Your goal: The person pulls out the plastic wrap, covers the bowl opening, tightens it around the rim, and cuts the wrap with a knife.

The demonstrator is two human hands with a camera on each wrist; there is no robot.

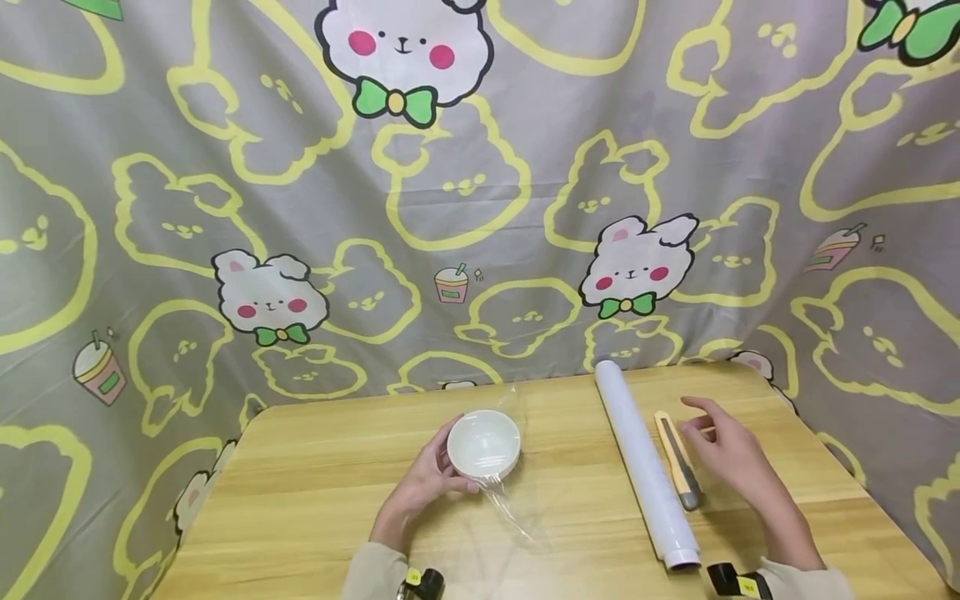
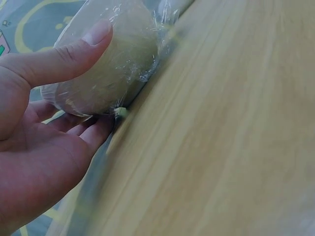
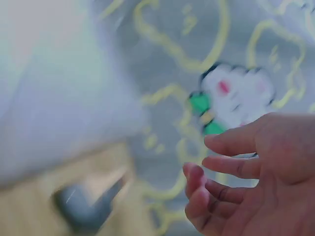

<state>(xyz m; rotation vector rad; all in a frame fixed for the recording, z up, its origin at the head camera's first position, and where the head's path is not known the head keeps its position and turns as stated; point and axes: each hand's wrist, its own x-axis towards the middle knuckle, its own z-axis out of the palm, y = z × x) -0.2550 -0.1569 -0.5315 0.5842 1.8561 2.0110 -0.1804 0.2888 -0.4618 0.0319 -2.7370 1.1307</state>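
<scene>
A small white bowl (image 1: 483, 446) stands on the table with clear plastic wrap (image 1: 512, 510) over it, loose ends trailing toward the front. My left hand (image 1: 429, 477) grips the bowl from its left side, thumb at the near side; in the left wrist view the thumb presses the wrapped side and fingers reach under it. My right hand (image 1: 723, 446) hovers with loosely bent fingers and nothing in them, just right of a yellow utility knife (image 1: 677, 460). Left of the knife lies a roll of plastic wrap (image 1: 647, 467). The right wrist view shows knife and roll blurred.
The wooden table (image 1: 330, 500) carries all these things. A grey curtain (image 1: 525, 208) with cartoon prints hangs behind it and along both sides. The long roll lies between the bowl and the knife, running from the back edge toward the front.
</scene>
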